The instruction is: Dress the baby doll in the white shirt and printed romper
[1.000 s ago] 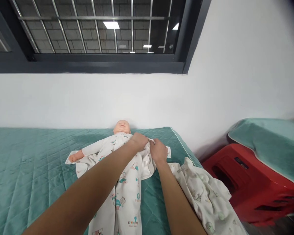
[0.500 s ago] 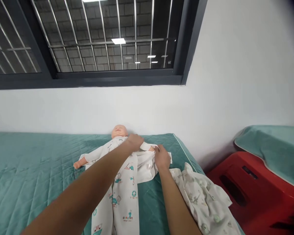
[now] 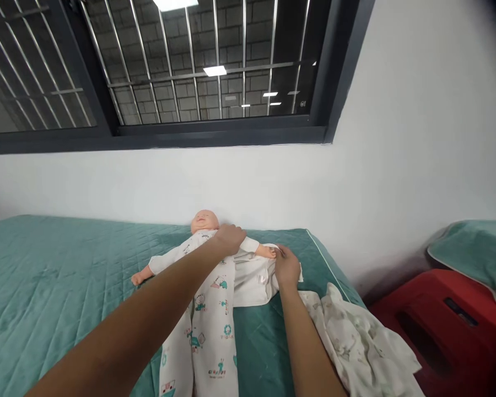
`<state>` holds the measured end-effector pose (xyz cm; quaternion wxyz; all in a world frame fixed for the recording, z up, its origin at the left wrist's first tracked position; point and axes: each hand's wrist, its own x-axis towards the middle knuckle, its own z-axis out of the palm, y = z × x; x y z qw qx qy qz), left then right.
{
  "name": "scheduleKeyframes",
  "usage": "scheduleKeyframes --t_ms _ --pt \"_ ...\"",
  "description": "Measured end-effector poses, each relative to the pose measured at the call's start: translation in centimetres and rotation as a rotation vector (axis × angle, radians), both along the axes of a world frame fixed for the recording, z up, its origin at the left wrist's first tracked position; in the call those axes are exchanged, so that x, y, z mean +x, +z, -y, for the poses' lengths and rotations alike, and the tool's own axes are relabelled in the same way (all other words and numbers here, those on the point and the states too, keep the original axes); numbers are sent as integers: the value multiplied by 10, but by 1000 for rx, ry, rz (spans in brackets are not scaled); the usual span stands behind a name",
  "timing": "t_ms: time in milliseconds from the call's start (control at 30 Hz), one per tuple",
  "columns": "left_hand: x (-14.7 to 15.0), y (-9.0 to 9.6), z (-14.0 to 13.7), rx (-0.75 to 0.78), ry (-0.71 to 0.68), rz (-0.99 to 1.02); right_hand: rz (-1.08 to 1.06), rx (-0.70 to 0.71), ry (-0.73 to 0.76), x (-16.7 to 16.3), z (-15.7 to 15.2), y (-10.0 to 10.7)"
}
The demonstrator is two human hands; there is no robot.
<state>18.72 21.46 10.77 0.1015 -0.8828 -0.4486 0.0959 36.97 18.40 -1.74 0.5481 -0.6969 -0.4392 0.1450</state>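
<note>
My right hand [image 3: 288, 267] pinched the white garment [image 3: 250, 289] beside the baby doll's [image 3: 205, 220] hand [image 3: 266, 251], seemingly for tautness; my left hand [image 3: 230, 240] curled by the doll's shoulder, grip unclear.

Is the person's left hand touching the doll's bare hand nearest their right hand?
Apart. The head view shows a stretch of the doll's white sleeve between the person's left hand and that bare hand.
</note>
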Motion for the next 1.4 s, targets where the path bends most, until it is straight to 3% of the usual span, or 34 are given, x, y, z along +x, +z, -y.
scheduleKeyframes --t_ms 333,467,600,700,767,800,900,967,1100,1200,1333,1400 --pt "20 -37 -3 -84 6 90 -263 333 -53 -2 -2 7" --pt "18 -32 9 -66 40 199 -221 387 -19 -12 8 19" --pt "-38 -19 36 54 99 412 -175 293 125 -33 20 31" --pt "-104 -32 60 224 502 803 -164 159 383 -56 27 37" --pt "-139 -50 73 147 762 920 -37 22 553 -71 30 38" --pt "-151 -60 77 64 780 957 56 -50 588 -78 31 37" --pt "-164 -80 81 -152 665 1127 266 -197 544 -90 32 32" --pt "-161 -86 76 -177 604 1227 306 -211 548 -92 31 29" --pt "-153 -86 59 -148 531 1277 236 -141 546 -93 29 26" --pt "-151 -84 45 -129 566 1250 144 -118 500 -93 28 25" --pt "-144 -80 30 94 593 1274 95 -114 504 -94 27 22" --pt "-137 -77 21 114 549 1329 70 -117 510 -94 26 20"
